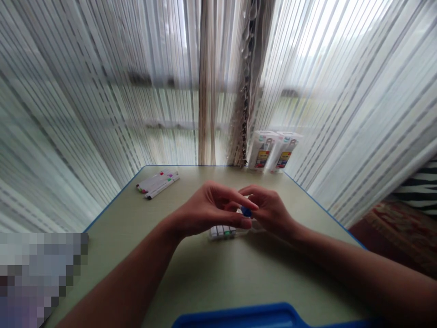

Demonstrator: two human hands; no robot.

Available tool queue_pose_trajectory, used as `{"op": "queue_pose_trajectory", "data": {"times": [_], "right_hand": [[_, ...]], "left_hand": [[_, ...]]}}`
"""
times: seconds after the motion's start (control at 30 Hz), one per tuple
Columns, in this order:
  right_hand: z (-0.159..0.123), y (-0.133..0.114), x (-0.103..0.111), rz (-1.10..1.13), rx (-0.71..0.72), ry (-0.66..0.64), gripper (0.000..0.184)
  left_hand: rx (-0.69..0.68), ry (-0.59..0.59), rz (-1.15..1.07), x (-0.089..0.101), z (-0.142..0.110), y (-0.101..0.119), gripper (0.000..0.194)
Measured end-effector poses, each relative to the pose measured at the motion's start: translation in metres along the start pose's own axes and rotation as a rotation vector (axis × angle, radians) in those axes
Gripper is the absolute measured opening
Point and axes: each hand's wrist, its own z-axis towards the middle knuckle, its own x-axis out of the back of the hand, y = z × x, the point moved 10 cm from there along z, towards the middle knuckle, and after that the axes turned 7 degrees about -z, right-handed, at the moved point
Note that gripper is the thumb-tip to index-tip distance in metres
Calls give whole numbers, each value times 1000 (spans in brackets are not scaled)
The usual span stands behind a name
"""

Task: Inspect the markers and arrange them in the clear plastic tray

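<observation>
"What could go wrong from here?"

"On my feed, the left hand point(211, 209) has its fingers slightly parted around a blue piece point(246, 211); I can't tell whether they grip it. The right hand point(271, 212) curls its fingers in beside that piece, their hold hidden from me. A loose pinch, I'd judge, could drop it onto the row of white markers point(222, 231) just below the fingers."

"And my surface, the room?"

"Loose markers point(159, 183) lie beyond the fingers, leftward, on a pale tabletop point(191, 273). String curtains point(170, 100) hang behind; a blue tray-like edge point(239, 313) sits nearer me; two upright packages point(262, 157) stand beyond, rightward."
</observation>
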Motion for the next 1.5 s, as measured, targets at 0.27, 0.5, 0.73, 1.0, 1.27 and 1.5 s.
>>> {"op": "queue_pose_trajectory", "data": {"times": [0.27, 0.5, 0.73, 1.0, 1.27, 1.5], "right_hand": [[0, -1, 0, -7, 9, 5, 19], [-2, 5, -2, 31, -80, -18, 30], [-2, -1, -3, 77, -49, 17, 30], [-11, -24, 1, 237, 90, -3, 34], [-11, -25, -2, 212, 112, -38, 30], [-11, -26, -3, 172, 118, -48, 30]], "left_hand": [[-2, -16, 11, 0, -1, -1, 28], [-79, 140, -22, 19, 2, 7, 21], [-262, 627, -18, 73, -9, 19, 22], [-66, 951, -529, 114, -27, -19, 10], [-18, 918, -634, 106, -25, -20, 11], [24, 920, -639, 103, -25, -23, 10]]}}
